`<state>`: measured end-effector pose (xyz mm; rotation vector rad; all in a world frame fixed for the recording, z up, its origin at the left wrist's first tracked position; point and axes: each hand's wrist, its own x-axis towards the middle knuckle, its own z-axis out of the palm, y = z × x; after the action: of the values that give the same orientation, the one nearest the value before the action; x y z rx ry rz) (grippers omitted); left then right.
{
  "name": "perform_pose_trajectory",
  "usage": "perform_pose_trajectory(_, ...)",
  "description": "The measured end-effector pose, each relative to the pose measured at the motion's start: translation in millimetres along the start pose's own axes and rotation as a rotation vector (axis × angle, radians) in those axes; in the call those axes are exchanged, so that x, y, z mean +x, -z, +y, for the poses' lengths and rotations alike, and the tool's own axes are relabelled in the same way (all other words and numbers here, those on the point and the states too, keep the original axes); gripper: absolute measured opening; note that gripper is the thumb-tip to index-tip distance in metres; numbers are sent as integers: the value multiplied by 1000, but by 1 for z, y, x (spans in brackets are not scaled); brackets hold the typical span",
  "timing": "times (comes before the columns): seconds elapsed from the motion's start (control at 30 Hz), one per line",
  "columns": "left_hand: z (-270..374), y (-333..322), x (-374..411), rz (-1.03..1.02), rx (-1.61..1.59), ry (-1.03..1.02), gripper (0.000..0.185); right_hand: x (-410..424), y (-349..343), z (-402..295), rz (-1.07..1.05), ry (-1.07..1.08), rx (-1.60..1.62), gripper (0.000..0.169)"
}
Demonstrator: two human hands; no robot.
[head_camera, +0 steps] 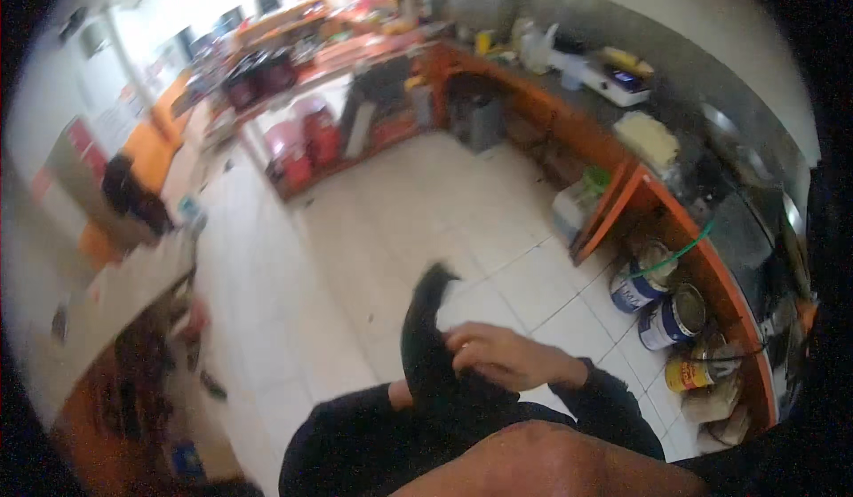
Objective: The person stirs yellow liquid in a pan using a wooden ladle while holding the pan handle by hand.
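My right hand [496,357] comes from a black sleeve on the right, its bent fingers closed against the edge of a dark cloth item [423,337]. The cloth stands up in a curved, pointed shape in front of my body; blur hides what kind it is. Of my left hand [400,395] only a strip of skin near the wrist shows, between the black sleeve and the cloth. The cloth covers the rest, so its fingers cannot be seen. A large blurred patch of skin crosses the bottom of the view.
An orange-framed counter [693,230] curves along the right, with paint cans [672,317] under it and a digital scale [616,80] on top. Red containers [303,137] sit on a low shelf ahead. At left is another counter [140,277]. White tiles [493,304] cover the floor.
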<state>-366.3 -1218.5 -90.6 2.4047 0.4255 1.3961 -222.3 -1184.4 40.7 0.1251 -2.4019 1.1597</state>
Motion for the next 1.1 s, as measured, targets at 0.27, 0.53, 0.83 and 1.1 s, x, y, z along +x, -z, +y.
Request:
perform_pose_trajectory(0.27,-267,26,143,-391,-257,149,12,6,178,122,222,29,79,16)
perform_pose_trajectory(0.53,-481,-70,97,-708,-455,858,16,-71,203,286,566,-702,605,33)
perform_pose_trajectory(0.83,-635,11,311,-497,-212,785,28,-115,381,541,310,-789,288,40)
perform_pose_trajectory(1.1,-759,-21,331,-681,-1549,233,40,-96,563,622,583,-1130,64,33)
